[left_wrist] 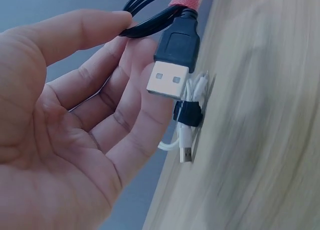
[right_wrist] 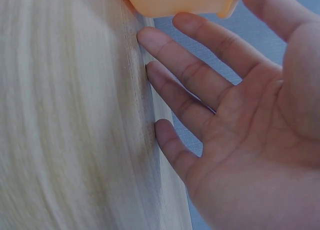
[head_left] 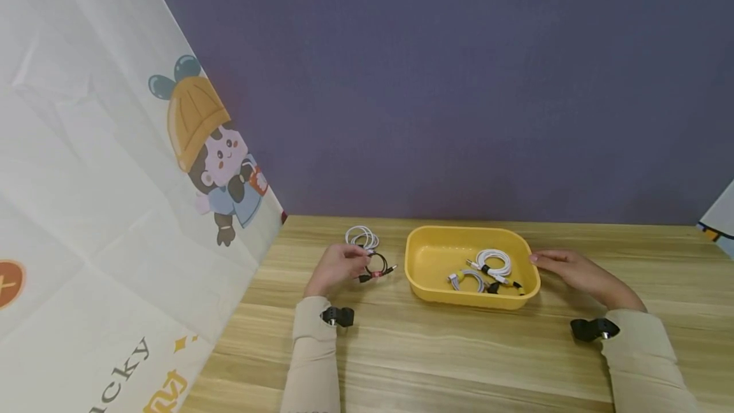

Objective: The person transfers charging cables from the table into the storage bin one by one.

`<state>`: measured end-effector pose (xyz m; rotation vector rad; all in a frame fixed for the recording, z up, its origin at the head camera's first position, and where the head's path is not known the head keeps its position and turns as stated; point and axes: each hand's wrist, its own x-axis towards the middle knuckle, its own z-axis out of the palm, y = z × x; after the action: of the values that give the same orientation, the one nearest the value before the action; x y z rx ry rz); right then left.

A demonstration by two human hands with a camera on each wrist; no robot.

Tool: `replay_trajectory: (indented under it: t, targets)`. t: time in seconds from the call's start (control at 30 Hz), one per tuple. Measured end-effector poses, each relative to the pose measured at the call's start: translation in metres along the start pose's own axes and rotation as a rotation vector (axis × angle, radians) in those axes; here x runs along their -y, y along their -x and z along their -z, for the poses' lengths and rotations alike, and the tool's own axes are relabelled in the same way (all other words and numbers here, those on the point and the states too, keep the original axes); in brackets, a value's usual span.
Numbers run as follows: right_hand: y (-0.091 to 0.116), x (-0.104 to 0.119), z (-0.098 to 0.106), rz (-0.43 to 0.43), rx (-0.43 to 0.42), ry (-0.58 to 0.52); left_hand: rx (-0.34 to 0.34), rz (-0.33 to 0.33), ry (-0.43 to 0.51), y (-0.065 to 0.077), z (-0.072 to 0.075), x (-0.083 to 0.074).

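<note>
My left hand pinches a coiled black USB cable between thumb and fingers, left of the yellow bin. A red-and-white tie wraps the coil, and its USB plug hangs down in the left wrist view. Behind it a coiled white cable with a black strap lies on the table. My right hand touches the bin's right end with fairly straight fingers; in the right wrist view the lower fingertips rest at the table. Inside the bin lie a white coiled cable and a grey one.
A black plug-like piece also lies in the bin, partly hidden. The wooden table ends at a dark blue panel behind. A white printed sheet borders the table at the left.
</note>
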<state>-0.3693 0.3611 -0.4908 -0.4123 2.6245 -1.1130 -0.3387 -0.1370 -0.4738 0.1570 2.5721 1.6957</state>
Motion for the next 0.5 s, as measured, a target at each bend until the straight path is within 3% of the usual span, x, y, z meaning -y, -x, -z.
replay_trajectory:
  t: [0.5]
  targets:
    - [-0.0014, -0.0003, -0.0005, -0.007, 0.002, 0.005, -0.076, -0.022, 0.001, -0.0034, -0.0074, -0.0084]
